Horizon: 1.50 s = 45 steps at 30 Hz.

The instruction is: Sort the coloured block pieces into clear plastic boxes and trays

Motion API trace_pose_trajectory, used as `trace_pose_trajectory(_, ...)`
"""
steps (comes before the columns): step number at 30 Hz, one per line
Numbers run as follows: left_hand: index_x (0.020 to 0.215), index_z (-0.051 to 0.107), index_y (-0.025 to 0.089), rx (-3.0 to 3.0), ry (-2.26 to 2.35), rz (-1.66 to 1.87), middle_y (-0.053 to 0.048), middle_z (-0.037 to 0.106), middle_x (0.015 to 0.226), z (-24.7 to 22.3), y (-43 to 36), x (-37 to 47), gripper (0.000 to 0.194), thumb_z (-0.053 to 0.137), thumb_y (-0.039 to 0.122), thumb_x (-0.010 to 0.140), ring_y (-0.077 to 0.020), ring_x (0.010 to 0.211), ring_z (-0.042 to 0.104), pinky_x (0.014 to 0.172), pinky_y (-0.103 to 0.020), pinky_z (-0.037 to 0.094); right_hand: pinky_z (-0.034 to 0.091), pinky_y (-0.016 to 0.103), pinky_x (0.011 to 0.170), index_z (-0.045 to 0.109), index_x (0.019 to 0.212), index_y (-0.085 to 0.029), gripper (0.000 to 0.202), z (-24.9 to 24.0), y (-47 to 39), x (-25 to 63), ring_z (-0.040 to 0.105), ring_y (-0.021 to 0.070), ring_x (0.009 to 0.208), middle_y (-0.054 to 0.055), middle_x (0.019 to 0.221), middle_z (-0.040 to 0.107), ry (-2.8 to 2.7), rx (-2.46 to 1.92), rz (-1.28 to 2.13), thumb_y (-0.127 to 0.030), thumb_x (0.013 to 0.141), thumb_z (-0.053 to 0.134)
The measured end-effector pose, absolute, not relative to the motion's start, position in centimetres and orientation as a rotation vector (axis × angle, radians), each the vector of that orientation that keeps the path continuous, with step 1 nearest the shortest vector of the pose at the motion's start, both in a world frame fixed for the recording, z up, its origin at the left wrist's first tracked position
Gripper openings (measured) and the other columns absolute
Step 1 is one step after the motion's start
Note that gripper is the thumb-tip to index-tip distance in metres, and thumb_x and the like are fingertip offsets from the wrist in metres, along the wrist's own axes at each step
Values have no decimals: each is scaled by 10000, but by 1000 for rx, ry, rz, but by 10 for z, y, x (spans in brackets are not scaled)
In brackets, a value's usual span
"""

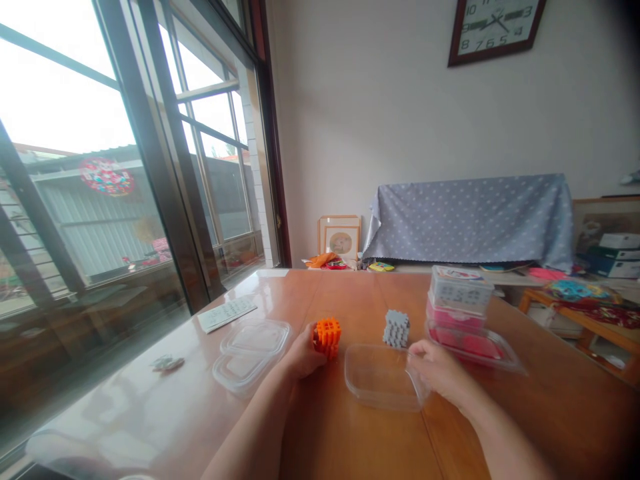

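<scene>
My left hand (303, 355) is closed round the left side of an orange lattice-like block stack (329, 337) at the middle of the table. With fingers pinched on its right rim, my right hand (431, 365) holds a clear plastic container (383, 390), which has nothing visible inside. Just behind the container stands a grey stack with jagged edges (397, 329), touched by neither hand.
Two clear lids (256, 339) lie left of my left hand, near a printed card (227, 313) and a small clear packet (168, 363). Stacked boxes (459, 297) and a tray with pink contents (467, 345) are at the right. The wooden table (350, 440) adjoins a window.
</scene>
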<state>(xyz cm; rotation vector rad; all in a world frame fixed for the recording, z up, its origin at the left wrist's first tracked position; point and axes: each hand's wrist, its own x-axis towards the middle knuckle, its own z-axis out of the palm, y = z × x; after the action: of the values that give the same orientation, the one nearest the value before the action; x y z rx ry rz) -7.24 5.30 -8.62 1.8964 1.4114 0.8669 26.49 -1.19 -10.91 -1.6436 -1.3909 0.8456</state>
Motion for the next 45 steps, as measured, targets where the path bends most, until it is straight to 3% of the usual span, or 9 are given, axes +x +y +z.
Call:
trace_pose_trajectory(6, 1267, 547, 158, 1888, 1392, 842, -47, 675, 1002, -87, 47, -76, 711, 724, 107, 580, -192, 827, 624, 678, -276, 461, 365, 244, 519, 625, 931, -186, 232, -113, -7, 267, 561, 147, 535, -7, 636, 643, -1344, -1605, 801, -353, 772, 602)
trace_pose_trajectory(22, 1221, 545, 173, 1878, 1299, 700, 16, 650, 832, -76, 32, -85, 649, 695, 104, 593, -136, 684, 562, 532, -219, 370, 414, 273, 549, 640, 838, -203, 223, -98, -10, 251, 620, 197, 606, 20, 625, 658, -1313, -1637, 649, -420, 785, 644)
trace_pose_trajectory(27, 1162, 568, 166, 1883, 1277, 703, 18, 648, 835, -69, 27, -84, 584, 692, 84, 597, -132, 696, 563, 547, -216, 380, 431, 271, 545, 628, 859, -201, 279, -109, -4, 250, 646, 199, 636, 34, 683, 682, -1331, -1614, 628, -477, 837, 593)
trace_pose_trajectory(33, 1074, 573, 155, 1912, 1274, 743, 6, 663, 893, -63, 20, -81, 508, 696, 59, 591, -137, 757, 576, 609, -214, 418, 451, 271, 503, 616, 889, -197, 328, -118, 1, 249, 602, 168, 531, 4, 637, 646, -1350, -1563, 664, -518, 864, 556)
trace_pose_trajectory(39, 1121, 577, 176, 1951, 1205, 786, -21, 690, 1012, -70, 21, -85, 569, 688, 38, 581, -193, 913, 615, 748, -249, 490, 460, 279, 497, 627, 889, -188, 374, -113, -2, 244, 594, 162, 505, 13, 650, 653, -1362, -1557, 731, -553, 865, 548)
trace_pose_trajectory(45, 1164, 550, 147, 1848, 1256, 756, -41, 691, 967, -63, 14, -83, 608, 704, 52, 584, -208, 880, 638, 696, -262, 502, 425, 270, 474, 609, 837, -198, 471, -107, -5, 242, 580, 156, 485, 2, 601, 620, -1312, -1574, 722, -651, 894, 495)
